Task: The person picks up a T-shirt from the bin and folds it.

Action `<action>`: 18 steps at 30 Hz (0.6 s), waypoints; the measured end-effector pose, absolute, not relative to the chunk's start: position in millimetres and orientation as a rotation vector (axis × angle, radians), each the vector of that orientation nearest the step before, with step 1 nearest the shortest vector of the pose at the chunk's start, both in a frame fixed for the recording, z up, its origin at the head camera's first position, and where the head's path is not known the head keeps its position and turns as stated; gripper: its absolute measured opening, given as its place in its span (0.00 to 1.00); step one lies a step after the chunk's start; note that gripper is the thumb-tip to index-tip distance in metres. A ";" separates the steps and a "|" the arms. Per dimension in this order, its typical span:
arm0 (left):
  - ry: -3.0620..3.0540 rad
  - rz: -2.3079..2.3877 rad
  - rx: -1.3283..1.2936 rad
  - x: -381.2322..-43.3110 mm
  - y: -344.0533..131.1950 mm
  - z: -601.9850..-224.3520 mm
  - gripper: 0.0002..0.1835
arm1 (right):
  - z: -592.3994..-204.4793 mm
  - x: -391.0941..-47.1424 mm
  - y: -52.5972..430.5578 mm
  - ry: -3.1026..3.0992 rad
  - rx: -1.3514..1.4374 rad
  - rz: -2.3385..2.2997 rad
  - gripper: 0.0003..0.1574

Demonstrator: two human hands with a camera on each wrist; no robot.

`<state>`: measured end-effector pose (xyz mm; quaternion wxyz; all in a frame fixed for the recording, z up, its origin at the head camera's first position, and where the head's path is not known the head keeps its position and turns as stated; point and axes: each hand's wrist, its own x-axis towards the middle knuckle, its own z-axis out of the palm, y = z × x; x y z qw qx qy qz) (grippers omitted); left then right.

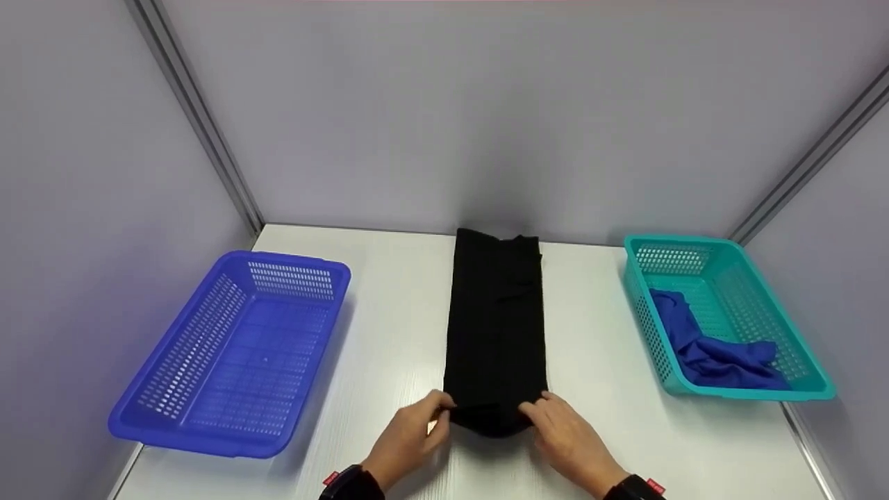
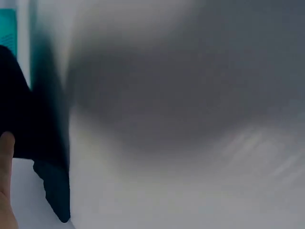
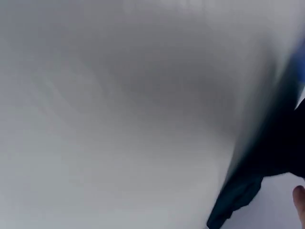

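Note:
A long folded black cloth (image 1: 496, 326) lies lengthwise on the white table, its far end close to the back wall. At its near end my left hand (image 1: 411, 432) pinches the left corner between thumb and fingers. My right hand (image 1: 566, 437) pinches the right corner the same way. Between the hands the near edge sags and is lifted a little toward me. In the left wrist view the black cloth (image 2: 12, 105) shows at the left side with one finger on it. The right wrist view catches the cloth (image 3: 271, 152) at the right, beside a fingertip.
A blue plastic basket (image 1: 301, 423) with nothing inside stands on the left. On the right is a teal basket (image 1: 799, 347) holding a crumpled blue cloth (image 1: 722, 361). Grey panels (image 1: 486, 104) wall in the white table (image 1: 389, 312) at the back and both sides.

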<state>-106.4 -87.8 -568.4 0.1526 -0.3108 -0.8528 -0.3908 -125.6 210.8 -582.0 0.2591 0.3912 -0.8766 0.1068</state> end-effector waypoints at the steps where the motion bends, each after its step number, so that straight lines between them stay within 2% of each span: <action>1: -2.416 -1.139 -0.931 -106.1 -88.1 -565.4 0.14 | -578.6 -125.3 211.4 -2.353 1.071 0.311 0.19; 4: -2.377 -1.003 -1.102 -105.8 -89.7 -560.4 0.26 | -570.5 -125.3 212.6 -2.299 1.087 0.420 0.19; 6: -2.353 -0.795 -1.195 -106.4 -90.5 -559.1 0.29 | -565.8 -125.5 213.7 -2.283 1.086 0.530 0.15; 10: -2.236 -0.537 -1.187 -110.2 -90.2 -556.7 0.17 | -557.4 -126.8 217.9 -2.292 1.098 0.692 0.24; 14: -2.155 -0.589 -1.085 -114.1 -90.8 -548.9 0.09 | -550.0 -128.7 225.2 -2.282 1.163 0.716 0.15; 18: -2.186 -0.782 -1.057 -110.9 -92.0 -537.5 0.08 | -542.7 -128.0 232.4 -2.255 1.248 0.806 0.12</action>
